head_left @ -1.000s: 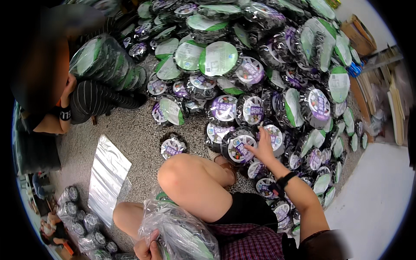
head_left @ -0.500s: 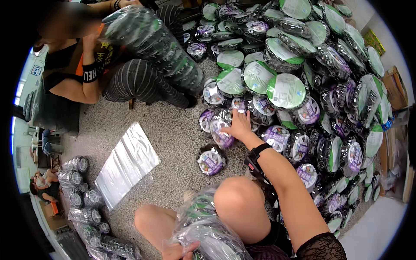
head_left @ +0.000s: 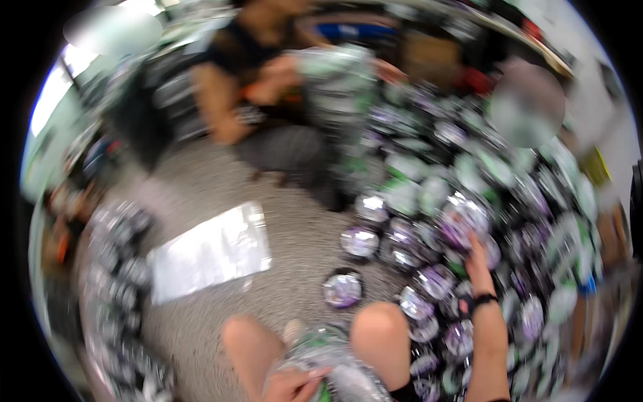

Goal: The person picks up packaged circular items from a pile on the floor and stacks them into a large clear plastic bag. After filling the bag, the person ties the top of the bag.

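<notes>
Between knees (head_left: 380, 328), left fingers (head_left: 313, 376) gripping clear bag (head_left: 351, 375), right fingers (head_left: 474, 245) touching pack (head_left: 462, 216), grip unclear

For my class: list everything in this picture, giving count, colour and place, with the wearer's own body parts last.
Loose wrapped packs: too many to count, purple-white or green-white, heaped right
Single round pack: one, purple-white, floor before the knees
Flat plastic: layers unclear, silvery, floor left of centre
Bagged packs: several, dark under clear plastic, far left
Co-worker: one, dark clothes, upper centre
Tall bag: one, clear and green, between co-worker's hands
Cardboard box: one, brown, right edge
Lap bag: one, clear and green, wearer's lap
Wristband: one, black, right wrist
Knees: two, bare, lower centre
Left hand: one, bare, on lap bag
Right hand: one, bare, at heap
Remaining background: too blurred
</notes>
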A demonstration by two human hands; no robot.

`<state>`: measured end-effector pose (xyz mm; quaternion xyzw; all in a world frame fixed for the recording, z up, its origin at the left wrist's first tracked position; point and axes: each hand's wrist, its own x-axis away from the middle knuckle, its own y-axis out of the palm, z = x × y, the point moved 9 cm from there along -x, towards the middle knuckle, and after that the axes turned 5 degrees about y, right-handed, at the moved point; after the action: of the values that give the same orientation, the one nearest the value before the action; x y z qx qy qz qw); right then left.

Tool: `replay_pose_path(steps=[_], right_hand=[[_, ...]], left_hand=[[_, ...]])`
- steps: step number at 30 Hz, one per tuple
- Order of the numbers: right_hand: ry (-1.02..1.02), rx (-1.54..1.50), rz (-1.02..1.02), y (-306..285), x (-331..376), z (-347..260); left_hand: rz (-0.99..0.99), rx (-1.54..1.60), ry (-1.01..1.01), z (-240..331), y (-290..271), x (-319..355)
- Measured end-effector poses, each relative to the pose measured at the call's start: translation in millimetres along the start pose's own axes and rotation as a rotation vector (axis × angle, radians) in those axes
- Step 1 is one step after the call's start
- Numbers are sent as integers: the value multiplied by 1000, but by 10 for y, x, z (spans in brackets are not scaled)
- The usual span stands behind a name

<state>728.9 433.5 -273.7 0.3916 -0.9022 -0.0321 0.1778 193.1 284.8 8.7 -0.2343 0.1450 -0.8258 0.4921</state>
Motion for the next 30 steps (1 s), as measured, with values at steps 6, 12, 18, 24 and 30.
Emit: replay_pose_path(steps=[6, 12, 18, 24, 30], right_hand=[[172, 46, -134, -643, 1373, 107], [56, -420, -488, 17, 2937, -2043], [-851, 388, -872, 1228, 6077, -3254], [-1353, 1207, -1385, 1368, 7874, -3307], [-145, 1201, -1539, 1297, 7433, -2506]], left_hand=[[164, -41, 306, 96, 183, 1208], [121, 583, 201, 1010, -353, 2099], [318, 1065, -54, 853, -573, 2520], [111, 451, 160, 1162, -756, 3029], [-101, 89, 603, 1460, -256, 3240]])
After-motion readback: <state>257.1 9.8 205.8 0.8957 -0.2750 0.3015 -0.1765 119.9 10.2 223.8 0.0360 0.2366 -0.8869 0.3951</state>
